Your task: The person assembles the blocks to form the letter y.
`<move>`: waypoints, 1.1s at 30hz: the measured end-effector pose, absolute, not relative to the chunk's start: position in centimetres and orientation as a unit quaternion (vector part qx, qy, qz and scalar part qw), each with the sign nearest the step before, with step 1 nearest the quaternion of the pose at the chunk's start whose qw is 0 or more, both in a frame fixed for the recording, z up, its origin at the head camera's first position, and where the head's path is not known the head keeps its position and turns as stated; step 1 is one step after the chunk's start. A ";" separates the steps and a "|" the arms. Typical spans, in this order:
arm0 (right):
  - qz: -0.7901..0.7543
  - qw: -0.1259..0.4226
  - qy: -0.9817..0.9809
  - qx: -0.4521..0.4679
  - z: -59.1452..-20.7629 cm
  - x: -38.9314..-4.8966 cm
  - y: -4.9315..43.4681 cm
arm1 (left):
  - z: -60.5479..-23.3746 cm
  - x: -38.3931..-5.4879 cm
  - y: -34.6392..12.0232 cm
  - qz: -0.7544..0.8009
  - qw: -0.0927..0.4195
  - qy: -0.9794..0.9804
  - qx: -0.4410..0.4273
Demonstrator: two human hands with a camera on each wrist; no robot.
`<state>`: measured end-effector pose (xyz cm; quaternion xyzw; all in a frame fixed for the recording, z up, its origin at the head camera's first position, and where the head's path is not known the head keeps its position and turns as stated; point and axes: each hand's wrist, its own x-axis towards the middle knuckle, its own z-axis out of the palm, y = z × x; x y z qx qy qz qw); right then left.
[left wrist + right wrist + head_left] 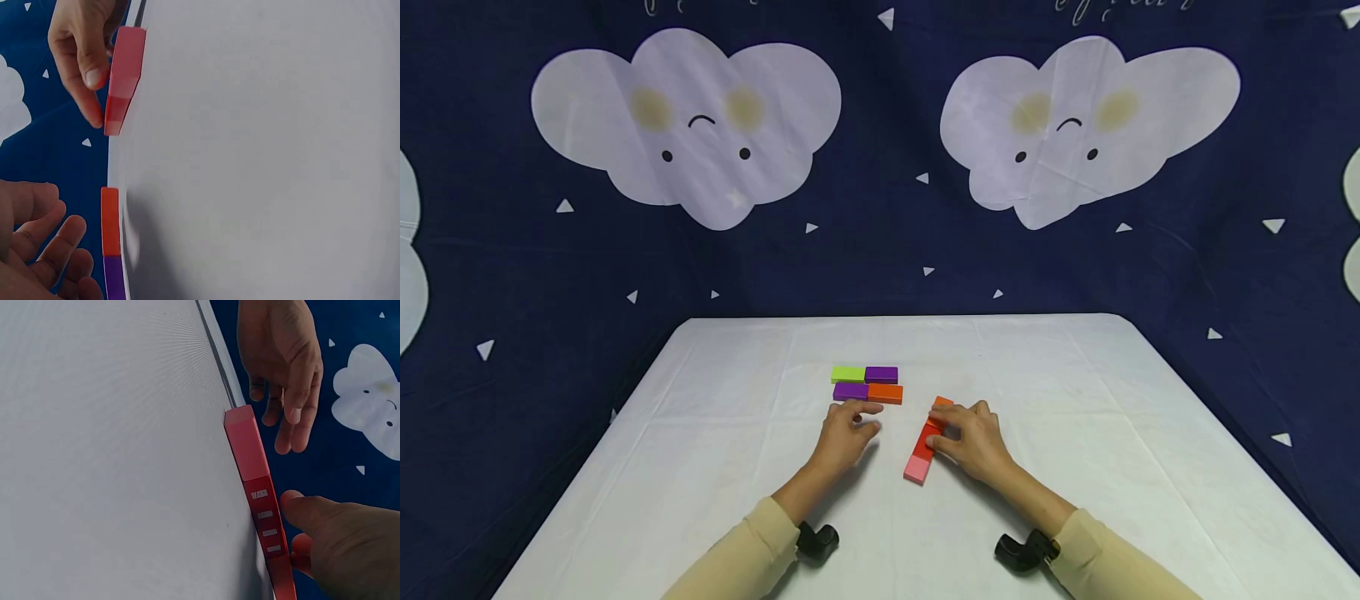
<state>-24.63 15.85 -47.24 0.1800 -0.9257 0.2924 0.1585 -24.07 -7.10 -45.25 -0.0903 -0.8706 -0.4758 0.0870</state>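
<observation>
In the head view, a slanted row of orange, red (927, 439) and pink (917, 468) blocks lies on the white table. My right hand (976, 440) reaches over its upper part, fingertips and thumb at the blocks' upper faces. Seen from the right wrist, a small gap separates the thumb from the red block (264, 515), which bears several pale marks; a finger behind meets the row. My left hand (842, 437), loosely bent, holds nothing. Just beyond it are a purple block (850, 392) and an orange block (886, 394), end to end.
Behind that pair, a lime green block (847, 375) and another purple block (882, 375) form a second row. White cloth covers the table (737, 467). A dark blue cloth (880, 250) with clouds hangs behind. Each wrist carries a black device (817, 543).
</observation>
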 end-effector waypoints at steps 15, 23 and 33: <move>0.302 0.161 -0.922 0.183 -47.8 -24.8 16.2 | -44.5 -25.5 -8.7 -0.480 0.099 -0.869 -0.075; 0.302 0.164 -0.921 0.184 -48.0 -24.9 16.2 | -43.9 -27.6 -10.6 -0.451 0.101 -0.886 -0.032; 0.301 0.164 -0.921 0.183 -48.1 -24.9 16.2 | -44.0 -30.2 -12.0 -0.429 0.054 -0.902 -0.013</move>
